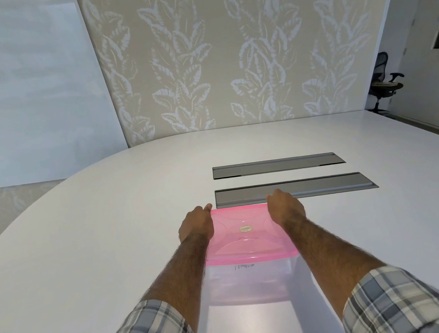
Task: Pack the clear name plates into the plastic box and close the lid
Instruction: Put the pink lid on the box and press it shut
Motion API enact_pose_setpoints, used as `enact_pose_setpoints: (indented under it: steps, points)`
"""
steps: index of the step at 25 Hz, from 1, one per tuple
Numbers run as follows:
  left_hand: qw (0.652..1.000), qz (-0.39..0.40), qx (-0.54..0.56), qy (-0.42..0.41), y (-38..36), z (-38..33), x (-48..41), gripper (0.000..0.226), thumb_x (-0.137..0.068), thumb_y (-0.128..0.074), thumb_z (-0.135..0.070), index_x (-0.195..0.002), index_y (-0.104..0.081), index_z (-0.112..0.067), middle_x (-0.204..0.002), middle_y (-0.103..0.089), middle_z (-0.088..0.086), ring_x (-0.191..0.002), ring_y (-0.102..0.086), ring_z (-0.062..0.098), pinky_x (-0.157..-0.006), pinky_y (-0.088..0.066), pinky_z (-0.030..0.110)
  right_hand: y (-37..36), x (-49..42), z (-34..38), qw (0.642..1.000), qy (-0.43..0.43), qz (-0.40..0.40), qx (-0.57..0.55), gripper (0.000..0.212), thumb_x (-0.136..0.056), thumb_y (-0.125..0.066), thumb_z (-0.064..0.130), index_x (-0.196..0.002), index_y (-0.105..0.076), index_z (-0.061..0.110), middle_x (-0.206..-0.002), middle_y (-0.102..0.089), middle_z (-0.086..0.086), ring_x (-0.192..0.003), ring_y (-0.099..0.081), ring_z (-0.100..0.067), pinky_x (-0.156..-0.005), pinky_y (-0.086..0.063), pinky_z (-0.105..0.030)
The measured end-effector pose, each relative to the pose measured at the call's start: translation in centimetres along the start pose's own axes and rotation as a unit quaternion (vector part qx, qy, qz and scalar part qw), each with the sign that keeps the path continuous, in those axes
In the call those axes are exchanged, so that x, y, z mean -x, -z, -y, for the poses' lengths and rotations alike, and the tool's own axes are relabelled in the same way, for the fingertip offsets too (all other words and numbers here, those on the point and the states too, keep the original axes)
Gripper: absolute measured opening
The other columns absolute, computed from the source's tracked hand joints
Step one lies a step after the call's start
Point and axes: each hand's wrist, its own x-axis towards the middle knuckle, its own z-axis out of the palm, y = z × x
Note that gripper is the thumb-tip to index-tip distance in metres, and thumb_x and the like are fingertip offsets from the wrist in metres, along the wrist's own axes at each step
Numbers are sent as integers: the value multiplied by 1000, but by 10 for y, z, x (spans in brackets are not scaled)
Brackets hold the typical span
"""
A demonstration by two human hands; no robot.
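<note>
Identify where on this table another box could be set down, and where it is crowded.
Free: the white table left of the left hand, and right of the right hand. Crowded: the centre, with the pink-lidded box against the two grey panels.

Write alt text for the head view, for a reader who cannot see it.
Both hands press on the far corners of a pink lid covering a clear plastic box on a white table: left hand, right hand. Two grey hatches lie beyond the box, and leaf-patterned wallpaper fills the background.
</note>
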Motion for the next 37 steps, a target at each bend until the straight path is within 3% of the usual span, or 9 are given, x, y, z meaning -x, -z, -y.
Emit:
enact_pose_setpoints:
  steps: [4,8,13,19,25,31,37]
  points:
    - [1000,-5,-18,-11,-1,1,-1,51,-104,-25,-47,-116,-61,-14,-120,-66,11,-108,-62,32,-85,-45,38,-2,-10,-2,998,31,0,62,32,-102,-42,26,-106,-69,10,-115,-70,-13,-104,-66,-33,-84,-50,-36]
    - [999,-16,-35,-25,-3,0,-1,48,-105,-26,-44,-113,-62,-14,-116,-68,9,-105,-64,31,-83,-46,38,-6,-20,-8,999,6,11,37,35,-102,-43,32,-107,-69,9,-116,-69,-14,-105,-65,-34,-84,-49,-37]
    - [998,-30,-54,-29,-5,-1,-1,48,-105,-27,-45,-111,-64,-14,-113,-69,9,-103,-65,32,-78,-44,37,-7,-21,-9,999,4,-12,42,36,-100,-46,39,-106,-67,10,-110,-71,-12,-100,-66,-33,-73,-41,-32]
    - [999,-30,-25,6,-3,1,0,47,-103,-32,-44,-112,-65,-13,-116,-68,11,-105,-64,33,-77,-42,36,0,-2,3,996,57,-5,66,48,-100,-39,49,-107,-68,11,-111,-71,-10,-101,-66,-30,-81,-48,-35]
    - [999,-26,-17,9,-2,-2,5,44,-102,-35,-44,-110,-65,-14,-114,-69,9,-102,-65,31,-75,-39,34,8,15,-6,997,-19,-31,62,46,-101,-39,47,-107,-70,12,-111,-72,-8,-100,-67,-29,-80,-50,-34]
    - [1000,-20,-7,21,7,-5,14,43,-102,-38,-45,-108,-66,-13,-113,-69,9,-101,-65,31,-75,-41,34,8,30,-10,994,-92,-8,59,56,-102,-29,51,-123,-66,14,-126,-67,-8,-113,-64,-30,-91,-49,-37]
    - [999,19,25,11,3,-9,25,53,-103,-28,-48,-122,-60,-11,-126,-64,11,-113,-61,32,-89,-45,39,2,30,-16,989,-140,38,-40,58,-102,-32,52,-119,-65,8,-126,-66,-13,-113,-62,-31,-94,-48,-38]
